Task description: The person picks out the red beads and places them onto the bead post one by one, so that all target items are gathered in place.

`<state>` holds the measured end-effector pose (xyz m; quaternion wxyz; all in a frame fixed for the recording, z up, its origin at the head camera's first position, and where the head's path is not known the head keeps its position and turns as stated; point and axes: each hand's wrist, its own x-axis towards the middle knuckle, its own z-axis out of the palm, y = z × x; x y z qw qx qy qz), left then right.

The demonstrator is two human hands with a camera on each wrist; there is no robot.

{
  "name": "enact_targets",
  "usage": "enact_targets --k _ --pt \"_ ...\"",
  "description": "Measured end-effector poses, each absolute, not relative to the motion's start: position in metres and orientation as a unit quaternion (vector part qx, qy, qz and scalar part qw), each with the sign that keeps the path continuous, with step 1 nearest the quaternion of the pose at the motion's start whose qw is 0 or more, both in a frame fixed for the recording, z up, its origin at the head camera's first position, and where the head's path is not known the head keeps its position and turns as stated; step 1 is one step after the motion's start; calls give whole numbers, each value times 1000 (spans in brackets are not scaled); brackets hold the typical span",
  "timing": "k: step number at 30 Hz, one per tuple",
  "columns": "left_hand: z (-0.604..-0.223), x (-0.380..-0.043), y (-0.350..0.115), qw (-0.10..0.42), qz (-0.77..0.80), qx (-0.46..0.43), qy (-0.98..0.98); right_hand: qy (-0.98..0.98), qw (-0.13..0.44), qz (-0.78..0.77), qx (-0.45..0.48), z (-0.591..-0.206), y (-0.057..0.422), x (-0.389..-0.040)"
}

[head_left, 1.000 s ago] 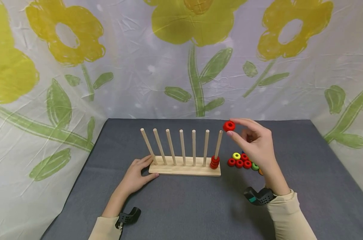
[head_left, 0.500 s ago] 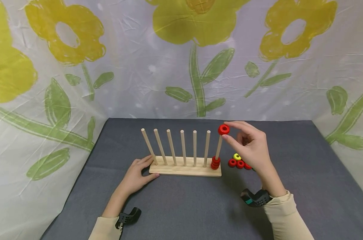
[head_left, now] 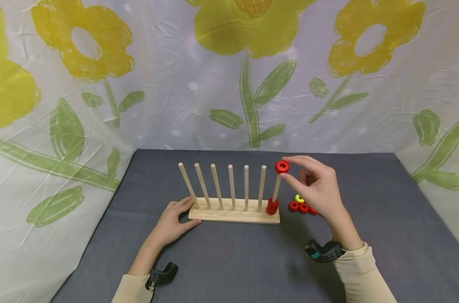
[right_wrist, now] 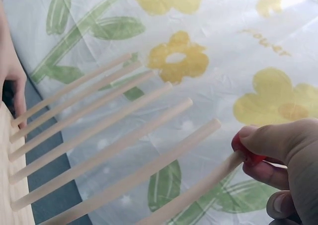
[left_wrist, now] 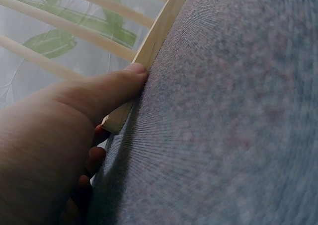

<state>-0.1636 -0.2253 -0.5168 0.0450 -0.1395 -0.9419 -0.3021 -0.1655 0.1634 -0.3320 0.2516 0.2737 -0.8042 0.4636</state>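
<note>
My right hand pinches a red ring between thumb and forefinger. That ring sits at the tip of the rightmost wooden peg; in the right wrist view the peg's end meets the red ring. A short stack of red rings lies at the foot of the same peg. The pegs rise from a pale wooden base. At the base's left end, my left hand grips it, thumb on the front edge and fingers behind, as the thumb in the left wrist view confirms.
Right of the base lie loose beads: several red rings and a yellow ring, partly hidden behind my right hand. Several bare pegs stand along the base. A dark grey cloth covers the table, backed by a flowered curtain.
My right hand has carried the red ring left, from beside the rightmost peg to its tip, then slightly lower. The left hand stays put on the base.
</note>
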Motion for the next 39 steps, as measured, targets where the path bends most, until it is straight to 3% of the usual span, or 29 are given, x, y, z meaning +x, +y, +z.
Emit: enact_targets --k 22,29,39 --pt "-516 -163 -225 50 -300 -143 -942 -814 223 452 287 -333 167 -167" --pt "-515 -162 -224 51 -300 -142 -942 -818 213 453 284 -361 181 -187" --pt "-515 -162 -224 49 -301 -139 -942 -821 217 448 280 -354 176 -180"
